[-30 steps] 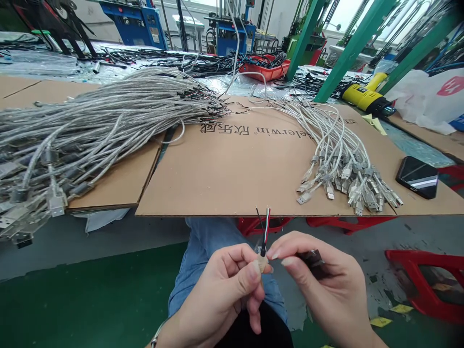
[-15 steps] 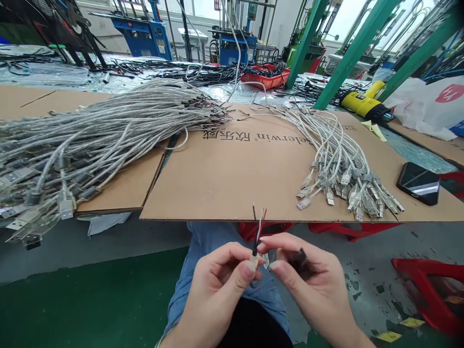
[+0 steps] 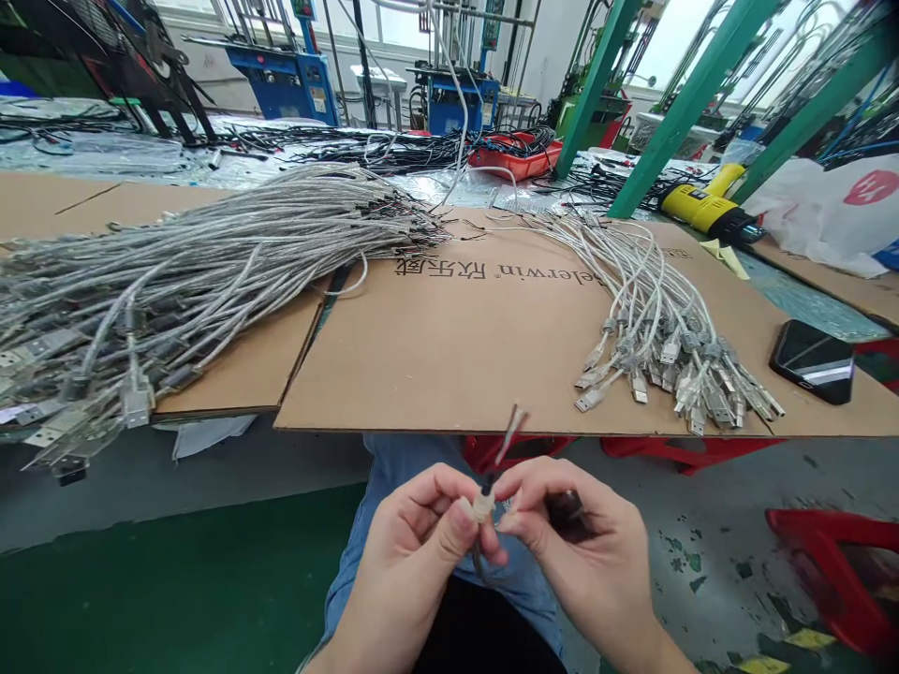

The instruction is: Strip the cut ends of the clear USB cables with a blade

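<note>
Below the table's front edge, my left hand [image 3: 414,548] pinches a cable end at its pale collar [image 3: 483,505] between thumb and fingers. Thin bare-ended wires [image 3: 508,438] stick up from a short black section above the collar, blurred now. My right hand [image 3: 596,548] is closed beside it, with the index fingertip at the black section and the thumb close to the collar. A small dark piece [image 3: 567,513] sits in the curled fingers of my right hand; its kind is unclear. Grey cable shows below my left fingers.
A large pile of grey USB cables [image 3: 231,262] lies on cardboard [image 3: 435,356] at left. A smaller bundle of USB cables [image 3: 653,309] lies right, beside a black phone [image 3: 813,361]. Farther back are a red tray [image 3: 516,161], a yellow heat gun [image 3: 702,208] and green posts [image 3: 692,108].
My right hand has moved left, its thumb and index closing in against the cable end. The wires now lean more to the right, and both hands sit slightly farther left.
</note>
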The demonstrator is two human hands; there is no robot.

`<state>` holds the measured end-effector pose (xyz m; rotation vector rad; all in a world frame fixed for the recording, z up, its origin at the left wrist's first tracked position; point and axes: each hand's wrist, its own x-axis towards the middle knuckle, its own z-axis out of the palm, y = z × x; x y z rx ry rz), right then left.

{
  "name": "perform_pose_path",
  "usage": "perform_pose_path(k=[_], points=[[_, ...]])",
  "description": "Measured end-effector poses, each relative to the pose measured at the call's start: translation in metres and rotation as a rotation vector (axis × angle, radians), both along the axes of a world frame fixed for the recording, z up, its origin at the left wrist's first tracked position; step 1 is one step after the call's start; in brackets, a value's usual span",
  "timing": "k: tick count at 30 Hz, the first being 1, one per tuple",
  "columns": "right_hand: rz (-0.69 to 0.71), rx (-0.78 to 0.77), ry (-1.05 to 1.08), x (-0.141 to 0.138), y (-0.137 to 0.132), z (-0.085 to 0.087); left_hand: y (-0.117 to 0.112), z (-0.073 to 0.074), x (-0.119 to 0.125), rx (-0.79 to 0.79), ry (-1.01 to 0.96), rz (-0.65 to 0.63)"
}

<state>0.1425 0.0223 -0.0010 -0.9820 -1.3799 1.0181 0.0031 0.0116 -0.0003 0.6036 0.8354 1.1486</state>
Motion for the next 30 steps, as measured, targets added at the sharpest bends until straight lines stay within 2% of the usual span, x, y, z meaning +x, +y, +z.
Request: perform_pose_path(k=[3,5,7,9,11,12,14,15,16,19,22,24,27,30], points=[[0.183,-0.125,-0.042,-0.006,-0.003,-0.013,0.000,0.002,-0.001,0.134,0.179,0.209],[0.319,-0.180,-0.122,-0.009,-0.005,-0.016,-0.001,0.001,-0.002,0.185,0.290,0.270],[0.348,-0.180,-0.195,-0.007,-0.006,-0.013,0.000,-0.002,-0.005,0.267,0.426,0.350],[0.306,-0.110,-0.302,0.000,-0.005,-0.003,0.001,-0.006,-0.012,0.495,0.650,0.552],[0.273,-0.007,-0.451,0.012,-0.002,0.010,0.002,-0.008,-0.022,0.801,0.989,0.700],[0.269,0.036,-0.516,0.019,0.000,0.017,0.003,-0.008,-0.028,0.918,1.180,0.683],[0.281,0.083,-0.591,0.031,0.004,0.029,0.004,-0.007,-0.037,1.021,1.429,0.513],[0.284,0.098,-0.607,0.035,0.007,0.033,0.004,-0.007,-0.039,1.023,1.438,0.399],[0.272,0.109,-0.612,0.039,0.010,0.035,0.004,-0.006,-0.040,0.998,1.367,0.293],[0.175,0.116,-0.579,0.041,0.020,0.035,0.000,-0.007,-0.032,0.761,0.930,0.058],[0.098,0.102,-0.528,0.037,0.028,0.029,-0.006,-0.008,-0.020,0.412,0.557,-0.015],[0.084,0.100,-0.492,0.033,0.032,0.026,-0.009,-0.009,-0.015,0.274,0.426,-0.063],[0.087,0.102,-0.455,0.030,0.034,0.025,-0.010,-0.006,-0.013,0.233,0.372,-0.146],[0.083,0.097,-0.460,0.029,0.035,0.025,-0.009,-0.004,-0.012,0.211,0.359,-0.167]])
